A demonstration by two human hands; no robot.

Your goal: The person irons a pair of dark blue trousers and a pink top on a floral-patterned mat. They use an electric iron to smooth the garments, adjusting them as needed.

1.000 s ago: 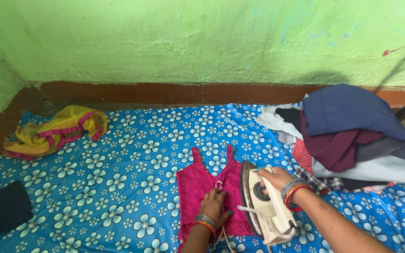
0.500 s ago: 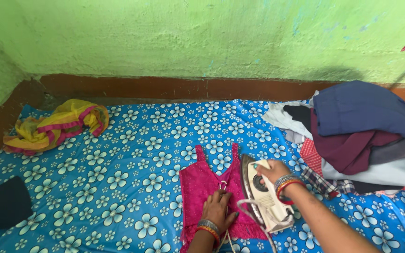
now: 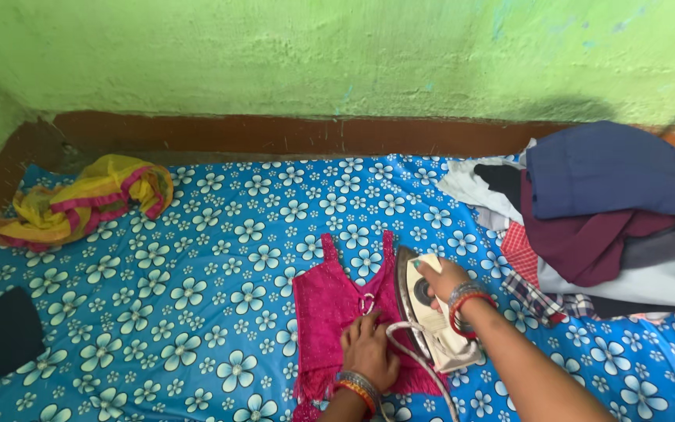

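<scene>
Pink top flat on blue floral sheet, left hand pressing it — fingers spread, right hand gripping white iron

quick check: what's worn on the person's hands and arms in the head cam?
Both forearms are bare, no sleeves in view. The left hand has a stack of bangles at the wrist: silver-grey ones, then red and orange. The right hand wears a similar stack, silver-grey toward the hand and red behind. Fingernails on the right hand look painted teal. No gloves; rings cannot be made out.
</scene>
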